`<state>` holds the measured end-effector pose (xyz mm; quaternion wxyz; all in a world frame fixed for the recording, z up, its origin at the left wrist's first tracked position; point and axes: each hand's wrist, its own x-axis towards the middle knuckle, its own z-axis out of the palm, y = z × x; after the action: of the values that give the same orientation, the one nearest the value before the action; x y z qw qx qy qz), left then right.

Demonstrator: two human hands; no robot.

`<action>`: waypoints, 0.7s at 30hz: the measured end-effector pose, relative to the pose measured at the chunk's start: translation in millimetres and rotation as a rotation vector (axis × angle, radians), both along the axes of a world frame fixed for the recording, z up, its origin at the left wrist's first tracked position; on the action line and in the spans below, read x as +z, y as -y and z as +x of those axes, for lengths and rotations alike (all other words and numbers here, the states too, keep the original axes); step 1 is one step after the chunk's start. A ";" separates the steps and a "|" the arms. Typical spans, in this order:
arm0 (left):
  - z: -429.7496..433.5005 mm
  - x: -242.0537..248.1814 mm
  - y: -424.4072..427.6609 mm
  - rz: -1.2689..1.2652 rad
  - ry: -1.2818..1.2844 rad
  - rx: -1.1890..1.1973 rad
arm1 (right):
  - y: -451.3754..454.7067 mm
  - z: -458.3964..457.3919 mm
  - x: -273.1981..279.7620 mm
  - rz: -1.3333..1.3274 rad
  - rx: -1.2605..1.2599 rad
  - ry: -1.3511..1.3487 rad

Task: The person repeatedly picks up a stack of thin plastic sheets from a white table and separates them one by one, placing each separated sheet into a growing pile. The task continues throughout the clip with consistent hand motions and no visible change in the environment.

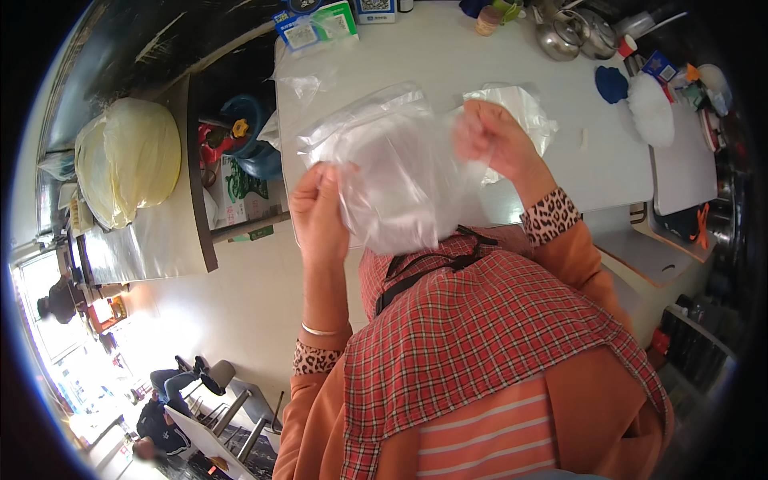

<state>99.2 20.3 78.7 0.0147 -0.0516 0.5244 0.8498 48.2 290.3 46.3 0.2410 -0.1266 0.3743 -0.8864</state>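
A clear plastic bag [390, 174] hangs in front of me over the near edge of the pale table [414, 42]. My left hand [321, 204] pinches its left side between thumb and fingers. At the bag's right side is my right hand [495, 135], its fingers curled and blurred by motion; the thin film seems to reach into them. Beneath and behind that hand, more crinkled clear plastic [531, 114] lies flat on the tabletop. Another thin piece of clear film [309, 84] rests near the table's left edge.
Metal kettles [558, 39] stand at the back right, by a white fluffy item [651, 111]. Stands with printed codes [318, 30] are at the back left. A large yellowish plastic-wrapped bundle [129, 162] sits on a left-hand counter. A person [165, 414] sits farther off, lower left.
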 end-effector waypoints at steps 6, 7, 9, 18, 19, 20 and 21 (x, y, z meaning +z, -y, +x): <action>-47.2 -57.7 23.2 -0.118 0.085 0.289 | 20.7 -72.4 -47.4 0.489 -0.315 0.192; -53.2 -74.7 20.8 -0.041 0.061 0.316 | 31.2 -76.3 -65.4 0.571 -0.363 0.154; -51.5 -114.0 5.8 -0.158 0.200 0.533 | 54.7 -66.2 -103.3 0.797 -0.553 0.143; -45.7 -196.4 2.5 -1.197 0.222 -0.061 | 57.4 -22.3 -143.4 1.564 -0.419 -0.263; -50.6 -196.6 6.4 -1.268 0.168 -0.080 | 59.6 -23.9 -140.8 1.573 -0.449 -0.257; -53.7 -197.1 10.3 -1.337 0.109 -0.105 | 62.1 -23.9 -138.6 1.567 -0.491 -0.241; -56.3 -197.9 14.3 -1.403 0.048 -0.130 | 63.6 -24.0 -136.4 1.591 -0.545 -0.317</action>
<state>43.0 6.0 -119.1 0.0403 -0.0361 0.9502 0.3070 24.2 226.8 -90.1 -0.0186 0.0523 0.9318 -0.3588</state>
